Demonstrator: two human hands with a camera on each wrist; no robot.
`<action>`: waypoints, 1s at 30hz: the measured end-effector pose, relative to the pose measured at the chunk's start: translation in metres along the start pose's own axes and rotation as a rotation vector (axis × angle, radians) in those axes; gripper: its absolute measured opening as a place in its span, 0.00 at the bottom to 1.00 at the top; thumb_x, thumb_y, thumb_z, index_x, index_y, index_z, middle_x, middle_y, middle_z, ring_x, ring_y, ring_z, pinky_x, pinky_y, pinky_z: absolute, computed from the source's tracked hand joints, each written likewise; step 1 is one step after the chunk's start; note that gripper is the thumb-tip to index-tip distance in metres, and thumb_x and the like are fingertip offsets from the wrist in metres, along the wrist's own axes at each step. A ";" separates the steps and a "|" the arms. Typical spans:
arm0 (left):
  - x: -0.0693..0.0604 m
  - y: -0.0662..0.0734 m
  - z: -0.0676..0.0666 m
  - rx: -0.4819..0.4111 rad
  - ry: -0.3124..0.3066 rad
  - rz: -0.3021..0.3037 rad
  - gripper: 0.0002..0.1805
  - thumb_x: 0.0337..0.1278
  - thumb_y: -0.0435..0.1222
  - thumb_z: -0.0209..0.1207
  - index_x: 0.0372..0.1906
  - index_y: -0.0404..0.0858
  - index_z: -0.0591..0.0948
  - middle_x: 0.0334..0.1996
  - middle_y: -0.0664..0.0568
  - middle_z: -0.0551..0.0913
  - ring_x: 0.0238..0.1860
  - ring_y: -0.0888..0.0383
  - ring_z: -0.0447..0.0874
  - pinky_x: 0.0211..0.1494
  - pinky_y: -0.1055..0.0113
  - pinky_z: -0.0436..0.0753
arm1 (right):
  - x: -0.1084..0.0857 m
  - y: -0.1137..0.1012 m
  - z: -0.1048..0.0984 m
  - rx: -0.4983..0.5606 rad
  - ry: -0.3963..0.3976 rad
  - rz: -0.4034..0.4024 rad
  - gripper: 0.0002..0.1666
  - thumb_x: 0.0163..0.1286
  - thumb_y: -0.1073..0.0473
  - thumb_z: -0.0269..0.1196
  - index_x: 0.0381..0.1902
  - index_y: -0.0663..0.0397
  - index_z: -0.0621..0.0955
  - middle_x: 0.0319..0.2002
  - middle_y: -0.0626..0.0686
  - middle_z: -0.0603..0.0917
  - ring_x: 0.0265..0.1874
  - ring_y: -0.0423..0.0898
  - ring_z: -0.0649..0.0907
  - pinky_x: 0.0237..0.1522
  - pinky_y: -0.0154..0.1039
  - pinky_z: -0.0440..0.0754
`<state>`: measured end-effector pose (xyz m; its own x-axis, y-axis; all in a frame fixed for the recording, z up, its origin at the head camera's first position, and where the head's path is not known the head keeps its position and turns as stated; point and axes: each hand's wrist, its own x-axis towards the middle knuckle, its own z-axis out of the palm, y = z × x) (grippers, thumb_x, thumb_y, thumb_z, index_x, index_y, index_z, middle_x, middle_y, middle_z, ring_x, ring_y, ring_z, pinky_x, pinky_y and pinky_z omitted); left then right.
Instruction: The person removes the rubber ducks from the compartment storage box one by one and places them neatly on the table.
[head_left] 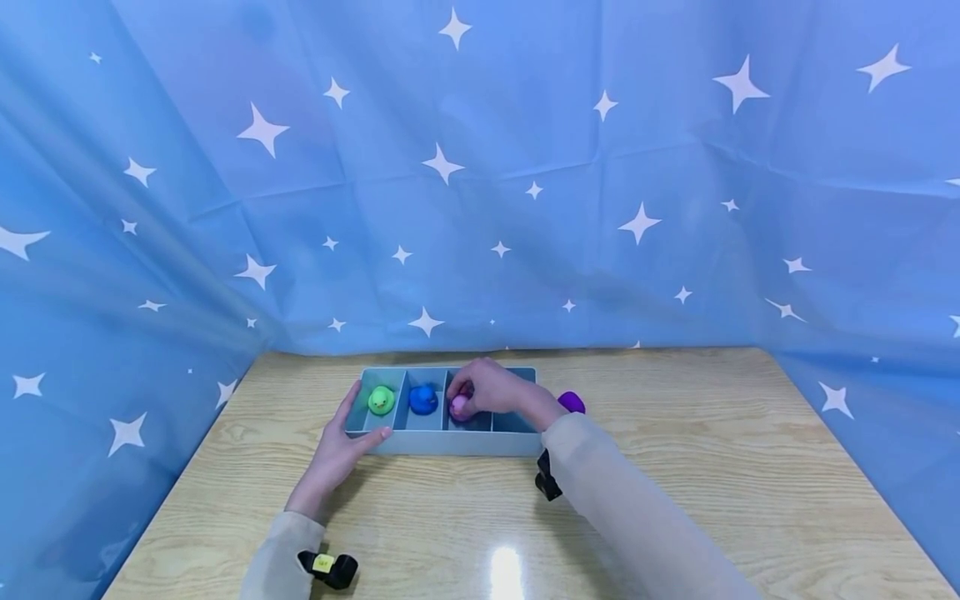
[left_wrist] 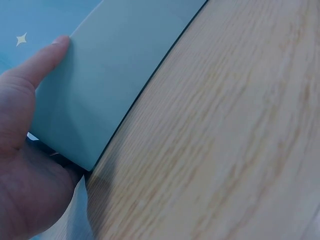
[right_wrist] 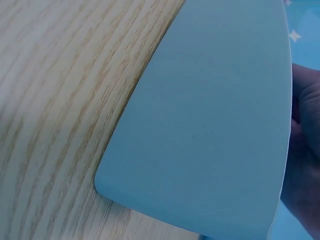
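Note:
A grey-blue divided box (head_left: 465, 443) with a row of compartments stands on the table. My left hand (head_left: 336, 454) holds its left end, thumb over the front wall and fingers along the side; the left wrist view shows the thumb (left_wrist: 47, 57) at the rim. In the leftmost compartment sits a green toy duck (head_left: 381, 400), and a blue toy duck (head_left: 423, 400) is in the one beside it. With its fingertips my right hand (head_left: 495, 387) pinches a pink toy duck (head_left: 459, 407) inside the third compartment. Fingers partly cover that duck. In the right wrist view the box wall (right_wrist: 200, 120) hides most of the hand.
A purple object (head_left: 572, 402), partly behind the right forearm, lies just right of the box. The wooden table (head_left: 712, 467) reaches back to a blue star-patterned curtain (head_left: 540, 275). My right sleeve (head_left: 630, 492) crosses over the box's right end.

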<state>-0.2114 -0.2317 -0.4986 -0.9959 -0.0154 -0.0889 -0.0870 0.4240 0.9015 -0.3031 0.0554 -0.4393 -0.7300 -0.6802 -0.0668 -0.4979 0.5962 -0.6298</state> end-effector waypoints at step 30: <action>-0.001 0.001 0.000 -0.029 0.000 -0.016 0.54 0.65 0.46 0.68 0.85 0.54 0.44 0.82 0.38 0.43 0.80 0.34 0.39 0.76 0.34 0.49 | -0.008 0.006 -0.008 0.281 0.048 0.003 0.12 0.65 0.63 0.73 0.47 0.53 0.89 0.45 0.47 0.87 0.44 0.46 0.82 0.47 0.39 0.83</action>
<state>-0.2110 -0.2317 -0.4977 -0.9944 -0.0224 -0.1034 -0.1038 0.3973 0.9118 -0.3043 0.0683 -0.4363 -0.7561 -0.6534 -0.0366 -0.3514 0.4524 -0.8197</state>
